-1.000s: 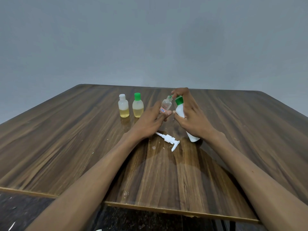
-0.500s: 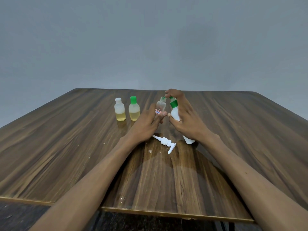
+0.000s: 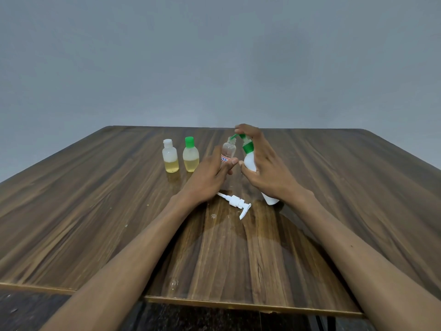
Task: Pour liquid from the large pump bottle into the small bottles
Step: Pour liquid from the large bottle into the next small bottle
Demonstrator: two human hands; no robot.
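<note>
Right hand point(image 3: 265, 173) wraps the light, squeezable large bottle point(image 3: 250, 161) mid-body; left hand point(image 3: 210, 177) pinches the slippery, tippy small bottle point(image 3: 228, 151) low.

My right hand point(image 3: 267, 173) tilts the white bottle point(image 3: 250, 161), its green nozzle point(image 3: 239, 136) over the mouth of the clear small bottle point(image 3: 228, 149) gripped by my left hand point(image 3: 210, 180). A detached white pump point(image 3: 236, 203) lies on the table point(image 3: 95, 211); two part-filled small bottles point(image 3: 170, 158) stand beside.
</note>
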